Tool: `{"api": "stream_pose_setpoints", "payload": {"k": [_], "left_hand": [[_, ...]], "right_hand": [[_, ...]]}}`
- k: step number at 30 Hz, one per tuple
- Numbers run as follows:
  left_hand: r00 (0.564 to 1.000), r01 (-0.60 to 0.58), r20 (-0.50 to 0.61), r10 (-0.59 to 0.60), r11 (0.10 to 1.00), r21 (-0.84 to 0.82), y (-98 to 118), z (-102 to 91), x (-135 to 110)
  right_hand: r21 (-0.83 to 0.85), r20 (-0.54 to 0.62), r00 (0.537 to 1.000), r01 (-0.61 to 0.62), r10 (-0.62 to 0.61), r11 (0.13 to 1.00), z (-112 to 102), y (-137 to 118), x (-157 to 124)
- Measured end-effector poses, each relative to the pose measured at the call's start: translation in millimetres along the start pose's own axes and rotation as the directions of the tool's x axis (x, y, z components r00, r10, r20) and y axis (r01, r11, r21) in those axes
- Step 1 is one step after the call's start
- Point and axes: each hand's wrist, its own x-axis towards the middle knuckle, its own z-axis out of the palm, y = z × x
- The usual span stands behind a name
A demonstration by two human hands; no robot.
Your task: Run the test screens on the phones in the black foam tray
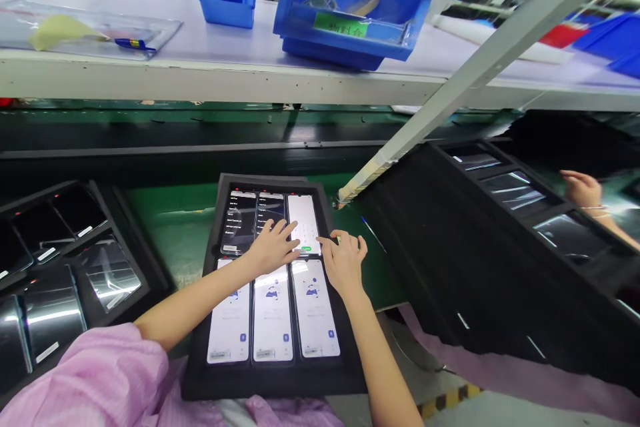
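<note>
A black foam tray (275, 380) holds several smartphones in two rows before me. In the upper row, the right-hand smartphone (301, 213) shows a white keypad screen with a green button. The upper left smartphone (239, 223) and the upper middle smartphone (270, 203) show white text lists on black. White screens with a blue picture light up the lower row, such as the lower right smartphone (315, 320). My left hand (273, 247) spreads its fingers over the upper middle and right-hand smartphones. At the keypad's right edge is my right hand (345, 257), fingers apart, holding nothing.
Another foam tray (150, 280) with dark-screened phones lies at left. At right, a co-worker's hand (583, 190) is beside more black trays (440, 247). A slanted metal post (450, 93) rises past my right hand. Blue bins (345, 47) stand on the white shelf (150, 73).
</note>
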Motion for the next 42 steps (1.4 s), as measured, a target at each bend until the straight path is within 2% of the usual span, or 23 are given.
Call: {"api": "stream_pose_setpoints", "payload": {"k": [6,12,18,29,33,38,42], "left_hand": [[1.0,0.01,-0.01,-0.01,1.0,0.011,-2,5.4,-1],[0.999,0.018,-0.033,-0.017,1.0,0.019,0,1.0,1],[1.0,0.013,-0.021,-0.013,1.0,0.008,1,1.7,2],[0.998,0.04,-0.036,-0.042,0.998,-0.051,0,1.3,1],[0.999,0.044,-0.024,-0.045,0.998,-0.046,0,3.3,1],[0.998,0.053,-0.013,-0.053,0.998,-0.018,0,5.7,0],[0.999,0.041,-0.008,-0.041,0.999,-0.008,0,5.9,0]], "right_hand": [[0.012,-0.01,1.0,0.001,-0.001,1.0,-2,-2,1],[-0.004,0.025,1.0,0.001,-0.001,1.0,-1,-4,0],[-0.038,-0.011,1.0,0.022,-0.022,0.999,2,-4,0],[-0.08,-0.004,1.0,0.019,-0.019,0.997,2,-4,-1],[-0.103,-0.016,0.999,0.03,-0.032,0.994,6,-3,3],[-0.114,0.03,0.998,0.051,-0.047,0.992,12,-4,14],[-0.079,0.026,1.0,0.016,-0.014,0.997,9,-4,15]]}}
